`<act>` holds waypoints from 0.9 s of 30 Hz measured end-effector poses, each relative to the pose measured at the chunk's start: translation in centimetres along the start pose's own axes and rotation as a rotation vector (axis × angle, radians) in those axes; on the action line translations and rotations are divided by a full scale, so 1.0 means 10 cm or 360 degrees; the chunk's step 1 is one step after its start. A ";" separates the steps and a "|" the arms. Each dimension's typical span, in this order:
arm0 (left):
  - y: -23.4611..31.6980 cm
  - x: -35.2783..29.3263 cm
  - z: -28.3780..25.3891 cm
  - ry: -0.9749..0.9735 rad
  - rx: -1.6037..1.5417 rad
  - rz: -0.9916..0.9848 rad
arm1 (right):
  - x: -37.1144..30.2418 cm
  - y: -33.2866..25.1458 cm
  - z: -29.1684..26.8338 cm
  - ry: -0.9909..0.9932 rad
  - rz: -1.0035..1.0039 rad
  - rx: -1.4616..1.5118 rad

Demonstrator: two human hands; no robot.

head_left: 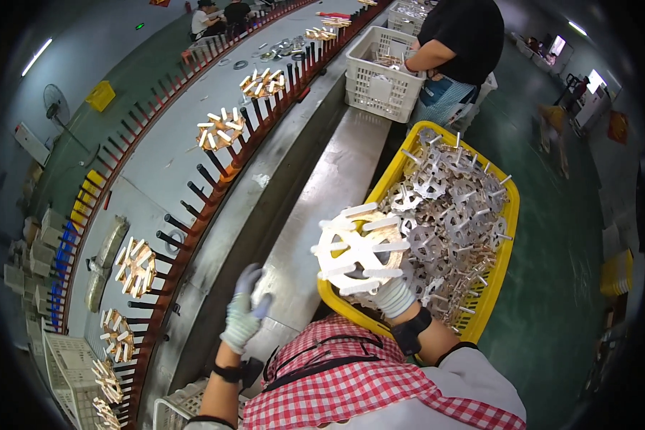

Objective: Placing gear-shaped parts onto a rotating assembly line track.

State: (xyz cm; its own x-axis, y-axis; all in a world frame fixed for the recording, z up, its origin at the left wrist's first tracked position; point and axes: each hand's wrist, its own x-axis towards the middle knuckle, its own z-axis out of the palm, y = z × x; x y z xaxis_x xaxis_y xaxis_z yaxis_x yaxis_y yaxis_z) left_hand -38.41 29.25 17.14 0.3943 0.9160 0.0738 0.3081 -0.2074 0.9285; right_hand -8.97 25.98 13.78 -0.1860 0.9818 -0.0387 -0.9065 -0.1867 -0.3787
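Note:
My right hand [394, 297], in a pale knitted glove, grips a wheel-shaped frame [360, 251] from below. The frame has white pegs round its rim and copper-coloured wire wound on it. Strong light washes out its middle, and most of the right fingers are hidden behind it. Directly beyond lies a yellow basket [510, 236] heaped with grey, spoked frames [444, 208] that carry white pegs. My left hand [244, 315], gloved too, hangs over the metal ledge [294, 258] with its fingers apart and nothing in them.
A curved conveyor [147, 186] edged with black upright pegs [197, 190] runs along my left. Several copper-wound frames [135, 266] rest beside its pegs. Ahead, a person in black [466, 43] reaches into a white crate [383, 89]. Another white crate [179, 408] stands low by my left arm.

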 end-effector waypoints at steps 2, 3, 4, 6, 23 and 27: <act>0.21 0.15 0.21 -0.0242 0.0086 0.0081 | 0.06 0.24 0.00 -0.0067 -0.0177 -0.2083; 0.32 0.15 0.28 -0.0357 -0.0046 -0.0017 | 0.03 0.34 0.15 -0.0232 -0.0323 -0.2161; 0.07 0.10 0.25 -0.0677 0.0461 0.0006 | -0.02 0.42 0.51 -0.0257 -0.0426 -0.1781; -0.16 0.06 0.36 -0.0439 0.0561 0.0815 | -0.01 0.58 0.64 -0.0479 -0.0639 -0.1991; -2.55 0.79 -1.65 0.1310 0.1975 0.0424 | -0.41 0.11 -0.20 0.0619 0.0206 -0.0298; -3.16 0.42 -2.43 0.1177 0.2068 0.0266 | -0.43 0.12 -0.81 0.0950 0.0257 -0.0693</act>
State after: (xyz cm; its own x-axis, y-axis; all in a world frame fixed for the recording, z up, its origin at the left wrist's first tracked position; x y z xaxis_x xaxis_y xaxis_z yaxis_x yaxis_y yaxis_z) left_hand -67.54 47.98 -3.06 0.1099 0.7311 0.6734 0.9929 -0.1122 -0.0403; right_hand -6.15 21.84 5.97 0.0454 0.8192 -0.5717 -0.6307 -0.4203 -0.6524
